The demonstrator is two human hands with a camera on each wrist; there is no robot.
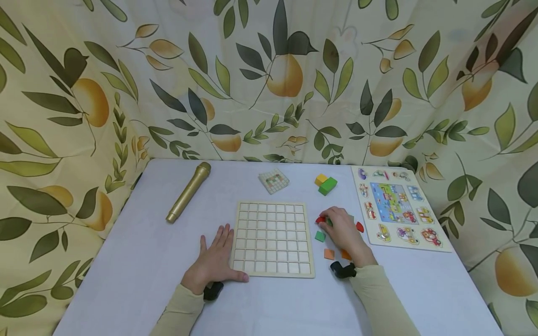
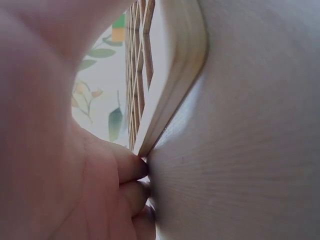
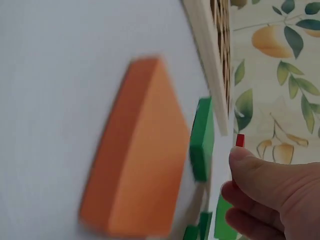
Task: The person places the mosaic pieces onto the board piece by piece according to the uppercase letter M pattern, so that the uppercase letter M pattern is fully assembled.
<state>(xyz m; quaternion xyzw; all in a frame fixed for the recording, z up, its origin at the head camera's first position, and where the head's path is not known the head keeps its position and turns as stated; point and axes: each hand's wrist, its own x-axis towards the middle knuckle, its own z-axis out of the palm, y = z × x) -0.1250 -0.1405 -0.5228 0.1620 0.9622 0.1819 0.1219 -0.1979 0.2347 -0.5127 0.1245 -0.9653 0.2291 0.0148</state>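
Observation:
A wooden grid board (image 1: 272,239) with square cells lies on the white table. My left hand (image 1: 214,259) rests spread beside it, fingers along its left edge and thumb by its near left corner. To the board's right, my right hand (image 1: 345,233) pinches a small red piece (image 3: 240,140) between thumb and fingers. Under and around that hand lie a green square tile (image 1: 320,236), an orange square tile (image 1: 329,254), a second orange piece (image 1: 346,255) and another red piece (image 1: 359,227). Some green pieces are partly hidden by the hand.
A gold microphone (image 1: 188,192) lies at the back left. Behind the board is a small patterned grid card (image 1: 274,181). Yellow (image 1: 321,179) and green (image 1: 328,186) blocks sit at the back right, near a picture puzzle board (image 1: 403,237). A patterned curtain (image 1: 269,116) hangs behind the table.

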